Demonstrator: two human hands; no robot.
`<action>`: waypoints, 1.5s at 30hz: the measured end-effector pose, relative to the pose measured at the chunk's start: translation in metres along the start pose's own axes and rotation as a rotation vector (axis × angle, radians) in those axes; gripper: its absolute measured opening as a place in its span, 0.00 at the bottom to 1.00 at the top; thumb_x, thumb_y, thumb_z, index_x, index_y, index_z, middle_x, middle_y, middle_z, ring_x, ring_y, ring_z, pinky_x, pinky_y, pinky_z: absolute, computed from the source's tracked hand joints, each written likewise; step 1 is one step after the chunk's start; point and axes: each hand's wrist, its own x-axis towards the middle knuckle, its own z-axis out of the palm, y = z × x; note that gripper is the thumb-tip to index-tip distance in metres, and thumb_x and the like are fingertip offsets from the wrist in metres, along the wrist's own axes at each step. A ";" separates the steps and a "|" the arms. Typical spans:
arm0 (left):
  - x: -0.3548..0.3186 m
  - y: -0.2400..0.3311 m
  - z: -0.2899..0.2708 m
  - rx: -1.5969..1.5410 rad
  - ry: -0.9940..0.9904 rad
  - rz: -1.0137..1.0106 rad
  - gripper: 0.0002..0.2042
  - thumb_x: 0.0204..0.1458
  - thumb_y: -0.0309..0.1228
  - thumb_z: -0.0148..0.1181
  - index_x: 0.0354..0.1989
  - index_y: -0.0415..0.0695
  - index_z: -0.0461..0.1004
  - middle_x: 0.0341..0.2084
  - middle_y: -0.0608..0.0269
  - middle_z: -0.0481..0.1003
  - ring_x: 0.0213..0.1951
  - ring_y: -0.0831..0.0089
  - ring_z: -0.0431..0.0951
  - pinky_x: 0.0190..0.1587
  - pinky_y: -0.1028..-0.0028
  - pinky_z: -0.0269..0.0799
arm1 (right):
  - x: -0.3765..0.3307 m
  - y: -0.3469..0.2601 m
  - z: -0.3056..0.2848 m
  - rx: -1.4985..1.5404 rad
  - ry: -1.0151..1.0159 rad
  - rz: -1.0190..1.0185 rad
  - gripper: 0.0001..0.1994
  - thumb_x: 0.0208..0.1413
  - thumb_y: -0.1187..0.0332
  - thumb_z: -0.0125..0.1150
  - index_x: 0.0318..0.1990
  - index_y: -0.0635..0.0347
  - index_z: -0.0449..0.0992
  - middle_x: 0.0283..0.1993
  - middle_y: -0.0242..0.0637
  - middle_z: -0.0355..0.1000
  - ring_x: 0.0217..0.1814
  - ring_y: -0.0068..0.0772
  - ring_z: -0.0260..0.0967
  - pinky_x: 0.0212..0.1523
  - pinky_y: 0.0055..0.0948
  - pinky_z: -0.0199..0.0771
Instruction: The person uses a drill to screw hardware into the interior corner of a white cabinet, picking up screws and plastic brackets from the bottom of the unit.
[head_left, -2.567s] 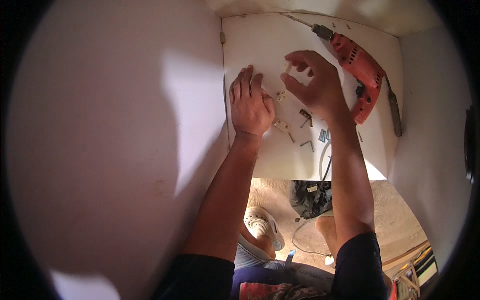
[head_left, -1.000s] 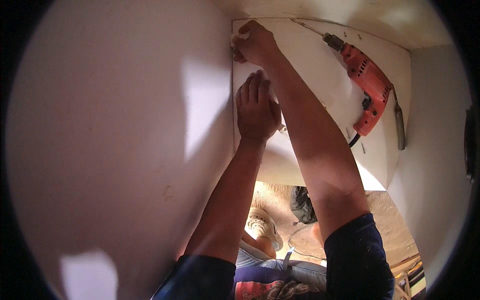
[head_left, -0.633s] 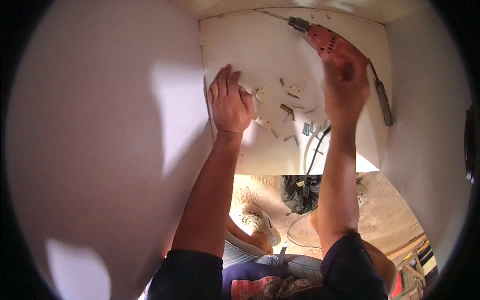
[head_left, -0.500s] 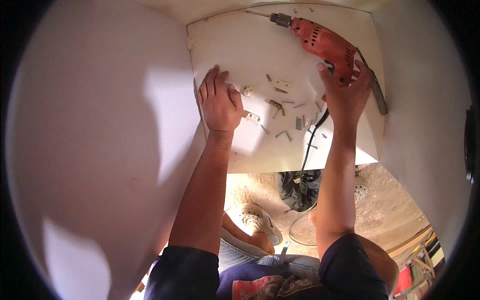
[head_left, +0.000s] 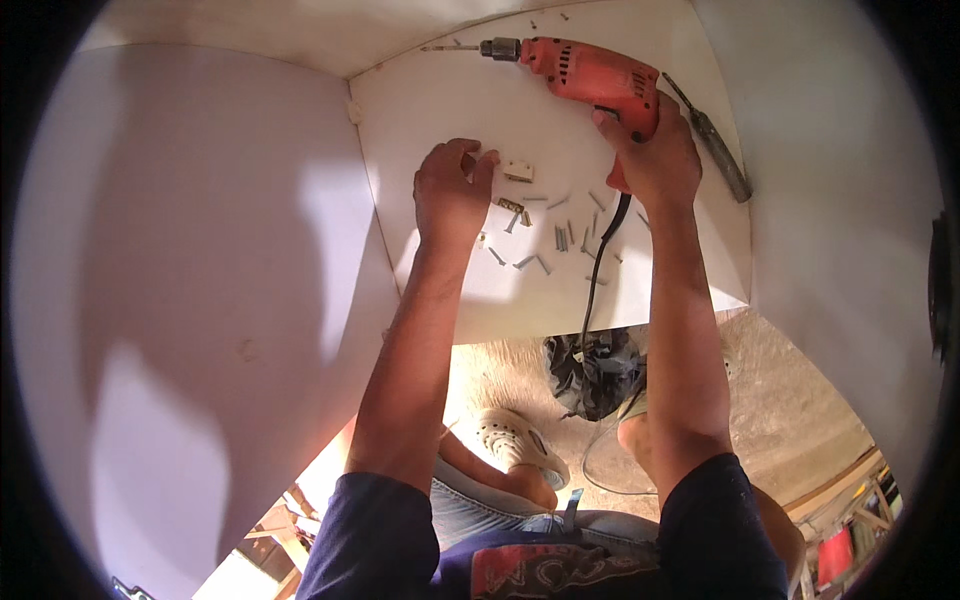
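Observation:
My right hand (head_left: pixel 662 165) is wrapped round the handle of a red corded power drill (head_left: pixel 595 72), whose bit points left across the white panel (head_left: pixel 420 110). My left hand (head_left: pixel 452 195) is over the panel's left part, fingers curled in toward the thumb. What they hold, if anything, is hidden. Beside its thumb lies a small cream bracket (head_left: pixel 518 172). A brass-coloured hinge-like piece (head_left: pixel 511 206) and several loose screws (head_left: pixel 560 238) are scattered between my hands. A screwdriver (head_left: pixel 722 155) with a dark handle lies to the right of the drill.
White panels stand on the left (head_left: pixel 250 250) and right (head_left: pixel 830 200). The drill's black cord (head_left: pixel 598 270) runs over the near edge by a black plastic bag (head_left: pixel 590 375) on the floor. My clog-shod foot (head_left: pixel 505 437) is below.
My right hand has closed round the drill's handle, and the drill has shifted left in view. My left hand has gone from lying flat to curled fingers. The view has also shifted.

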 end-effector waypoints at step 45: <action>0.157 -0.052 0.020 -1.268 0.261 -0.499 0.09 0.68 0.25 0.64 0.48 0.33 0.74 0.42 0.54 0.80 0.42 0.63 0.85 0.51 0.63 0.91 | 0.006 0.009 0.007 -0.112 0.061 -0.116 0.39 0.48 0.36 0.78 0.60 0.51 0.74 0.43 0.36 0.79 0.42 0.41 0.83 0.41 0.42 0.85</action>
